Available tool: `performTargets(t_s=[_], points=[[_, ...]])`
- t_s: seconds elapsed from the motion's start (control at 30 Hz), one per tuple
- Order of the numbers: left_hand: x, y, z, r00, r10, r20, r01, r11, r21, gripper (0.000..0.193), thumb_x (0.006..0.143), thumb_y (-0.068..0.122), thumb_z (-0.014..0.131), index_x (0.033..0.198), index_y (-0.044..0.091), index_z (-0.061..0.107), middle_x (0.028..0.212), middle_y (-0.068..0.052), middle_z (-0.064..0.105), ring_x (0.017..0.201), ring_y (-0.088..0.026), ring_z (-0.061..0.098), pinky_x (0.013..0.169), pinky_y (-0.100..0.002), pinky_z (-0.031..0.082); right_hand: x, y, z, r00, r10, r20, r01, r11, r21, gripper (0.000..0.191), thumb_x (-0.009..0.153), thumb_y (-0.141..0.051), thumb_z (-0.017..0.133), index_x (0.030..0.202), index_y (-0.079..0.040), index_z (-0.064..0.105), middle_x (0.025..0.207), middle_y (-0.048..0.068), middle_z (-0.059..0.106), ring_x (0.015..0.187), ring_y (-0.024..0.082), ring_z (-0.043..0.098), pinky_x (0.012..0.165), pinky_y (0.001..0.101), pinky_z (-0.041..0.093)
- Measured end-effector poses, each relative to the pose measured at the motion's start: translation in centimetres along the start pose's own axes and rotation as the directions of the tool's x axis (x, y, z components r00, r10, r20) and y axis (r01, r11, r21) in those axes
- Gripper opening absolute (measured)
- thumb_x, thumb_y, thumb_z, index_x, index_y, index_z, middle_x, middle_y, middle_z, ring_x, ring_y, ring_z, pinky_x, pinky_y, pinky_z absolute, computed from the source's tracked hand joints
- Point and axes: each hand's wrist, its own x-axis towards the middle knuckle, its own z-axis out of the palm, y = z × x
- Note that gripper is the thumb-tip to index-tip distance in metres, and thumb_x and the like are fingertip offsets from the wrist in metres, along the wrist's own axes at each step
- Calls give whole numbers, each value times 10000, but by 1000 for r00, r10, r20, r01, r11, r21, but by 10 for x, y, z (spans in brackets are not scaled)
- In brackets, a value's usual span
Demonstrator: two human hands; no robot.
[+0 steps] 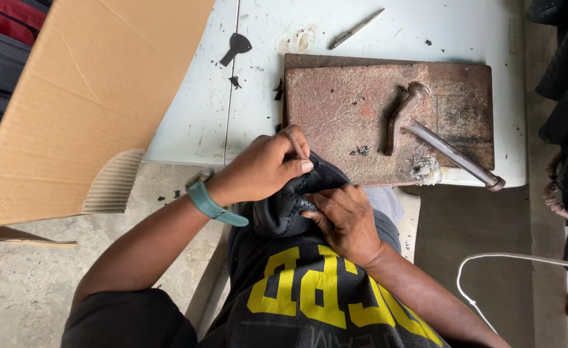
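A black stitched leather piece [284, 206], curved like a shoe upper, rests against my lap at the table's near edge. My left hand [261, 169], with a teal watch strap on the wrist, pinches its top edge between thumb and fingers. My right hand [345, 219] grips the same piece from the right side, fingers pressed into its stitched seam. Both hands touch each other over the leather.
A rusty reddish slab [335, 106] lies on the white table [200, 122], with a hammer [448, 151] and a rusty curved tool [400, 116] on it. A metal pen-like tool [355, 29] lies farther back. A cardboard box [84, 96] stands at left; a white cable [490, 258] at right.
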Motion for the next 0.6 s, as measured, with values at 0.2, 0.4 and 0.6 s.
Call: performTargets(t_s=[0.2,0.4,0.6], points=[[4,-4,8,989,-112,-98,96,983,-154,190,996,182,617,1047,32,513,873,-76,697,847,-159,782,706,-302,640,-5,-6,-5,997,71,19,-71,997,43,310,854,-180,802,1108,-41,692,895,81,695,730,265,665,650,386,521],[4,-17,4,999,7,-36,-8,999,-51,169,999,186,662,1009,36,584,901,-100,760,853,-179,764,758,-324,611,-3,-9,-7,996,83,20,-84,996,43,308,847,-177,810,1098,-35,704,847,82,674,723,266,664,651,383,523],[8,-20,4,998,-61,-28,62,998,30,212,990,238,646,1012,39,576,871,-79,770,821,-148,776,734,-327,609,-7,-7,-7,997,81,5,-81,995,50,313,851,-181,806,1100,-23,702,847,90,669,725,268,664,661,379,532]])
